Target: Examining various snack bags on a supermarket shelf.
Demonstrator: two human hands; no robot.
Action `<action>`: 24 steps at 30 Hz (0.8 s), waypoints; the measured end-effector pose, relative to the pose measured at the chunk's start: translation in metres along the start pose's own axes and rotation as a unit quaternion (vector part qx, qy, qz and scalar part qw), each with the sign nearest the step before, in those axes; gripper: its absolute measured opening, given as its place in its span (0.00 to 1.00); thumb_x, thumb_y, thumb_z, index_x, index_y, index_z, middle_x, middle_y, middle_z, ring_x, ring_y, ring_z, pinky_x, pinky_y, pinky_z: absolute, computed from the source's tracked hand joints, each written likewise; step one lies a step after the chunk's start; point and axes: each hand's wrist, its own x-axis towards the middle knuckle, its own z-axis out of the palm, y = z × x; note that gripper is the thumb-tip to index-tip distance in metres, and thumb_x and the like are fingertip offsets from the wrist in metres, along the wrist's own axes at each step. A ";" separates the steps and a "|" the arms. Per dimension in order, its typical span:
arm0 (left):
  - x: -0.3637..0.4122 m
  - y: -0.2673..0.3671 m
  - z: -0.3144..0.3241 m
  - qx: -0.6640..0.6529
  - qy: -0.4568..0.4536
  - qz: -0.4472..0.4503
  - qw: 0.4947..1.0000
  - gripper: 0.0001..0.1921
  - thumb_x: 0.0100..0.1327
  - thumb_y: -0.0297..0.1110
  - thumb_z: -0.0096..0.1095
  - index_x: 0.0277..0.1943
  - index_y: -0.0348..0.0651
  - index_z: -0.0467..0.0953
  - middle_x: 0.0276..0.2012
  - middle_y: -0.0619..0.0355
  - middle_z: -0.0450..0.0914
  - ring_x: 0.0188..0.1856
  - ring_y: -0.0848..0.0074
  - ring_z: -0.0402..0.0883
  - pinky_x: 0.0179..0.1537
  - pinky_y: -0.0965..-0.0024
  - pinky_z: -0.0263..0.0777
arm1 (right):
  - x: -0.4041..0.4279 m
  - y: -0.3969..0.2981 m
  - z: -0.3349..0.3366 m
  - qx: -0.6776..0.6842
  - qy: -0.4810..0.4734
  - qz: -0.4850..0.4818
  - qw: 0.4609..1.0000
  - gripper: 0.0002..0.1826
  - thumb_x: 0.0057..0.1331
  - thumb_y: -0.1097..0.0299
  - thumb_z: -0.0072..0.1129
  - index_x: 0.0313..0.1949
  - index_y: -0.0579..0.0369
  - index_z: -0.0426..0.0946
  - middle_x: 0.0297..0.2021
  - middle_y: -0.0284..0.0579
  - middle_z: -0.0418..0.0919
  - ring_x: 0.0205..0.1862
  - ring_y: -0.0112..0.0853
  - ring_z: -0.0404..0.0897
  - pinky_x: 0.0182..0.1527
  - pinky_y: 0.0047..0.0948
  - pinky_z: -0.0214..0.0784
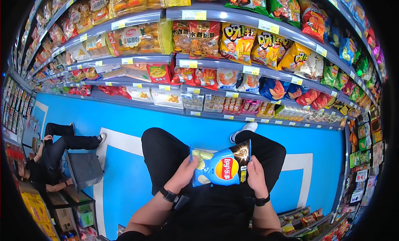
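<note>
A blue Lay's chip bag (215, 167) with a dark right end lies across the front of my body, its printed face up. My left hand (186, 172) grips the left end, thumb on top. At the dark end, my right hand (256, 175) holds the bag's edge. The fingers under the bag are hidden. Both wrists wear black bands. My bent knees in black trousers are beyond the bag.
Snack shelves (215, 60) curve across the front. At the left, another person (40, 166) sits with a hand on a grey basket (84, 170). Cartons (64, 216) stand on a lower-left rack; more snack racks (307, 220) are at lower right.
</note>
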 end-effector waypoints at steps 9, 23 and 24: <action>0.007 0.003 0.009 -0.065 0.010 0.048 0.997 0.28 0.87 0.55 0.44 0.72 0.38 0.69 0.64 0.50 0.81 0.66 0.67 0.83 0.69 0.62 0.76 | -0.003 0.004 -0.002 0.040 0.026 0.015 0.999 0.22 0.86 0.61 0.48 0.32 0.60 0.68 0.25 0.32 0.67 0.31 0.19 0.63 0.34 0.28 0.60; -0.005 0.001 -0.004 0.196 0.174 0.173 0.950 0.13 0.87 0.37 0.50 0.47 0.38 0.76 0.36 0.65 0.77 0.41 0.85 0.75 0.45 0.74 0.72 | 0.008 0.020 0.009 0.076 -0.017 -0.008 0.997 0.20 0.84 0.60 0.48 0.35 0.62 0.69 0.25 0.40 0.70 0.31 0.25 0.68 0.35 0.33 0.62; -0.007 0.000 -0.007 0.219 0.170 0.180 0.944 0.13 0.87 0.37 0.50 0.46 0.37 0.77 0.35 0.64 0.77 0.41 0.84 0.74 0.45 0.74 0.72 | 0.008 0.019 0.010 0.061 -0.005 -0.008 0.998 0.21 0.85 0.58 0.47 0.35 0.62 0.69 0.25 0.42 0.70 0.30 0.26 0.69 0.35 0.34 0.63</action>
